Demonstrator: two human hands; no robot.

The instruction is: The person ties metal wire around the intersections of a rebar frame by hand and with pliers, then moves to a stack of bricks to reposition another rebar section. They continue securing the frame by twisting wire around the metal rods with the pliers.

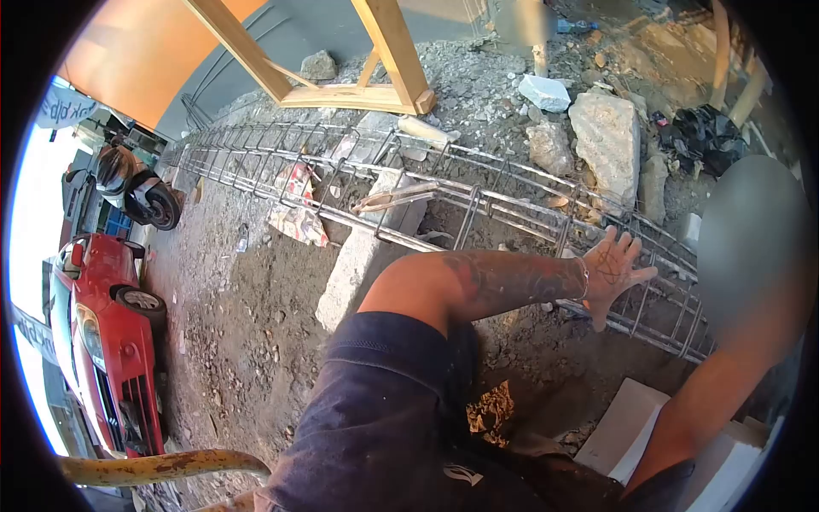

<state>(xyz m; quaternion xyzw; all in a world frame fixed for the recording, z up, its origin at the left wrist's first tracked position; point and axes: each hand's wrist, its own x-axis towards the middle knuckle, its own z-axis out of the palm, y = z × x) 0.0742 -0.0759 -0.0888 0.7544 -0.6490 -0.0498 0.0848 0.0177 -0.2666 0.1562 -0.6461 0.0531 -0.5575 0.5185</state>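
Observation:
My left hand (610, 275) is over the right part of a long steel rebar cage (478, 198), its fingers spread and nothing held in them. Whether it touches the bars cannot be told. My tattooed left forearm crosses in front of the near bars. My right forearm (725, 388) rises along the right edge into a blurred patch that hides the hand. Under the cage's middle lie pale concrete blocks (348, 277), with loose bent bars and a torn printed bag (297, 205) nearby.
Behind the cage are a wooden frame (350, 96), rubble with a large stone slab (604, 141) and a black plastic bag (701, 136). A red car (115, 341) and motorcycle (136, 183) appear at left. White boards (623, 427) lie at lower right, a rusty yellow pipe (162, 467) at lower left.

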